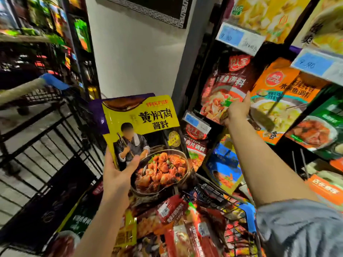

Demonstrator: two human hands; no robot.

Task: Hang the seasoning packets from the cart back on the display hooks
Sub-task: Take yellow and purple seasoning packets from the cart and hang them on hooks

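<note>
My left hand (118,171) grips a small stack of seasoning packets, fronted by a yellow packet (148,138) with a braised chicken picture and a purple one behind it, held upright over the cart. My right hand (236,110) reaches up to the display and holds the lower edge of a dark red packet (228,86) hanging on the rack, thumb pointing up. Below both arms, the black wire cart (219,197) holds several more red, yellow and dark packets (174,219).
An orange packet (284,101) and a green one (319,130) hang right of the red packet, under blue price tags (239,37). A blue and yellow packet (224,164) hangs lower down. A second cart with a blue handle (53,81) stands at left before a white pillar (137,58).
</note>
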